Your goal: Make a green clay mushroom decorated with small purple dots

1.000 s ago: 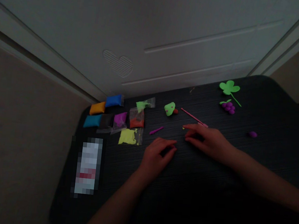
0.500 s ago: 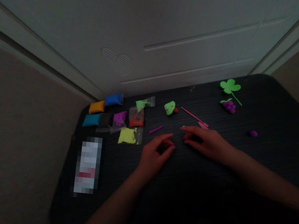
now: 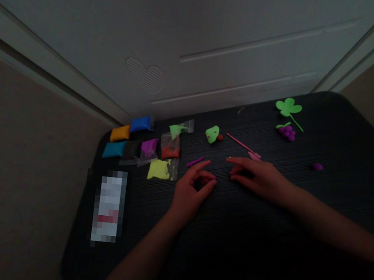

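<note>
My left hand [image 3: 191,189] hovers over the dark table, index finger stretched out, thumb and middle finger meeting in a pinch. Whatever lies between those tips is too small to make out. Just beyond its index finger is a thin purple clay stick [image 3: 195,162]. My right hand [image 3: 253,176] is opposite, fingers loosely bent and apart, index finger pointing left. A tiny yellowish bit [image 3: 229,158] shows at that fingertip. A pink modelling tool [image 3: 241,145] and a pink flat-bladed piece [image 3: 254,156] lie behind the right hand. Further back is a green clay tree [image 3: 212,134] with a red-brown trunk.
Several clay packets, including a yellow one [image 3: 159,169] and a blue one [image 3: 141,124], lie at the left. A blurred white-and-red item [image 3: 109,205] is nearer. A green clay clover [image 3: 288,107], purple clay grapes [image 3: 287,132] and a purple lump [image 3: 317,166] lie right. A white panel [image 3: 218,36] stands behind.
My left hand has shifted slightly left, and its thumb and middle finger have come together while the index finger lifted away. The right hand has barely moved.
</note>
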`<state>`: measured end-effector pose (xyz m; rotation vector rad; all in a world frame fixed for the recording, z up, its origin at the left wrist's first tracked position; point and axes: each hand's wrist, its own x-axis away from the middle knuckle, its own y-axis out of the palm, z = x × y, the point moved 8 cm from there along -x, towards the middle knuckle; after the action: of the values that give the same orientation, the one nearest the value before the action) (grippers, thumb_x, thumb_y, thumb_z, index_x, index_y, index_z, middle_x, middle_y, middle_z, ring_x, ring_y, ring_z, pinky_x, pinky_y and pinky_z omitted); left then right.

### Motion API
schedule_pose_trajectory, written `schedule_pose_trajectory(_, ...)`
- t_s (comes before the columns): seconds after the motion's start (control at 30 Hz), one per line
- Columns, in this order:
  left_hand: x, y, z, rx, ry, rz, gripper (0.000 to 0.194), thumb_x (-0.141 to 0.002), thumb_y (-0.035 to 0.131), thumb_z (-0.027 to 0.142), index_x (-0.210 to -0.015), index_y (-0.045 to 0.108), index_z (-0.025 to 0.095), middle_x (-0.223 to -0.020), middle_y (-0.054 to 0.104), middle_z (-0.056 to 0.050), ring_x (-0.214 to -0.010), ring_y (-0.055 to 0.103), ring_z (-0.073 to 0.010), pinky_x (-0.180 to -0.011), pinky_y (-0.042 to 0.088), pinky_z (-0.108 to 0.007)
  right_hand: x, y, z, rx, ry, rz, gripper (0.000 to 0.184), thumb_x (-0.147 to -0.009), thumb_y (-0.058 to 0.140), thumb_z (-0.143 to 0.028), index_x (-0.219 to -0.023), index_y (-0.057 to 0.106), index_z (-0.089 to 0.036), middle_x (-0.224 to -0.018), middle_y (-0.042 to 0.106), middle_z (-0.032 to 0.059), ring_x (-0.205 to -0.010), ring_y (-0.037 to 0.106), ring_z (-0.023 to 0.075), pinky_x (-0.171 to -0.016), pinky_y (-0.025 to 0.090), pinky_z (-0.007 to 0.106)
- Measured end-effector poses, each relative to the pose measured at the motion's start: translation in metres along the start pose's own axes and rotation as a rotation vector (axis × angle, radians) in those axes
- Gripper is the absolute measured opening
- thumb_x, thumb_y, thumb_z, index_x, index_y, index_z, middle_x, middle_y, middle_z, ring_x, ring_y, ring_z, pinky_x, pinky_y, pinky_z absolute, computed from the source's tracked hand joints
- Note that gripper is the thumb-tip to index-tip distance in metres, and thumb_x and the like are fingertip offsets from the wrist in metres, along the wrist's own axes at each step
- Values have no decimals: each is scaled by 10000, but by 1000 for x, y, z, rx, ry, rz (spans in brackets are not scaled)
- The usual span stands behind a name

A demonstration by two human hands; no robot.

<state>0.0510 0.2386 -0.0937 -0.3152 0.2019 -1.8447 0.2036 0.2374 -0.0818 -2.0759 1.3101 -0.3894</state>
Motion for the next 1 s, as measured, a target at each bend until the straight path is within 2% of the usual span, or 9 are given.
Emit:
schedule_pose_trajectory(0.37, 0, 1, -2, 26, -22, 2, 449, -714, 601, 225, -1138, 457, 197, -836, 628, -19, -776, 586, -128, -745, 452, -289, -2, 2, 1, 2, 1, -3, 479, -794, 502, -226, -1253, 372, -262, -915, 644, -16, -851, 589, 118, -769, 447, 267)
schedule_pose_trajectory(0.7, 0, 1, -1, -3, 9, -7, 439, -723, 593, 250, -1138, 456, 211, -839, 631, -21, -781, 585, -135, -762, 448, -311, -1, -4, -1, -10, 19, 46, 500, -787, 518, -243, -1258, 354, -276, -888, 653, -30, -855, 595, 127, -781, 443, 289)
schedule_pose_trajectory(1.0, -1, 1, -2, -16, 16, -17, 443, -725, 595, 248, -1143, 452, 223, -845, 633, -19, -791, 585, -135, -767, 445, -308, -1, -6, 2, 1, 49, 50, 476, -784, 530, -304, -1234, 385, -250, -822, 634, -20, -733, 584, 118, -694, 443, 266)
